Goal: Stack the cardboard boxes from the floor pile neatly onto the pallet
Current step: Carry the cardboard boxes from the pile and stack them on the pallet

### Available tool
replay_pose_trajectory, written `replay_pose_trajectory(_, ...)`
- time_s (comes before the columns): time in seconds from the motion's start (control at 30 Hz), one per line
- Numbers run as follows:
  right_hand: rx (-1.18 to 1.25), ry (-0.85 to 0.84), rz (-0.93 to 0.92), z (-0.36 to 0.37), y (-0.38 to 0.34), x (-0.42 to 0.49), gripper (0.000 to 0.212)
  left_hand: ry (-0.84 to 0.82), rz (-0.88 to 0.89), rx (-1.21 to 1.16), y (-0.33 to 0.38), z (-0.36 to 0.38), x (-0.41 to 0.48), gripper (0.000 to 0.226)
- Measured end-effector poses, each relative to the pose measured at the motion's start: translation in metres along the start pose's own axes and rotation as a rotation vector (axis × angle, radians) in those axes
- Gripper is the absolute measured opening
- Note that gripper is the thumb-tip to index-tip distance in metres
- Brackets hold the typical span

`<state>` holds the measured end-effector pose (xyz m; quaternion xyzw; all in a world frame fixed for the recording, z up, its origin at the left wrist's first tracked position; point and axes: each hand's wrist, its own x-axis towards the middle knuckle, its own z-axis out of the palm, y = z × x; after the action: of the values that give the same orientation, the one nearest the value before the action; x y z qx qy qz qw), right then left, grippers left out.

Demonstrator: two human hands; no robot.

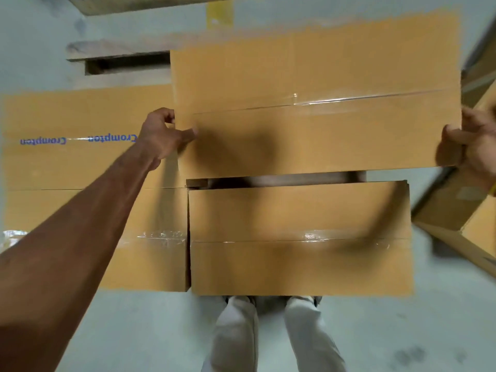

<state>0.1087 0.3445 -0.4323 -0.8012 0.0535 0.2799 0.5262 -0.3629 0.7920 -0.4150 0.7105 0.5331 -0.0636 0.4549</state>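
We look down on a wide, flat tan cardboard box (316, 103), one clear tape strip along its top, held at 12 o'clock and hiding part of the wooden pallet (118, 52). Our left hand (163, 132) pinches its 9 o'clock edge; our right hand (472, 140) grips its 3 o'clock edge. A second taped box (300, 237) lies at 6 o'clock, a dark gap between their edges. Grey floor (134, 331) spreads at 7 o'clock.

Left hand (163, 135) and right hand (472, 140) grip the carried box (316, 103) above stacked boxes (300, 237) on the pallet (118, 53).
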Motion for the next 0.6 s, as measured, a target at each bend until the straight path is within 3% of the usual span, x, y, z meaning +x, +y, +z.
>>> replay_pose_trajectory(0.07, -0.020, -0.007, -0.057, -0.064, 0.116, -0.017, 0.055, -0.004, -0.036, 0.059, -0.009, 0.003, 0.008, 0.050)
replay_pose_trajectory(0.13, 0.042, -0.046, 0.063, -0.092, 0.157, -0.023, 0.066, 0.007, -0.055, 0.091, -0.017, 0.008, 0.016, 0.050)
replay_pose_trajectory(0.2, 0.010, 0.055, 0.083, -0.018, 0.157, -0.086, 0.078, 0.027, -0.078, 0.109, -0.024, 0.013, 0.021, 0.041)
replay_pose_trajectory(0.23, -0.013, -0.041, 0.099, 0.019, 0.139, -0.099, 0.109, 0.032, -0.087, 0.116, -0.026, 0.016, 0.024, 0.039)
replay_pose_trajectory(0.3, -0.101, -0.082, 0.105, 0.070, 0.114, -0.118, 0.094, 0.023, -0.093, 0.146, -0.033, 0.019, 0.031, 0.037)
replay_pose_trajectory(0.4, -0.128, -0.030, 0.058, 0.081, 0.117, -0.121, 0.046, 0.025, -0.090, 0.206, -0.041, 0.023, 0.040, 0.050)
replay_pose_trajectory(0.6, -0.128, 0.007, 0.148, 0.095, 0.128, -0.119, 0.048, 0.052, -0.091, 0.268, -0.044, 0.036, 0.047, 0.045)
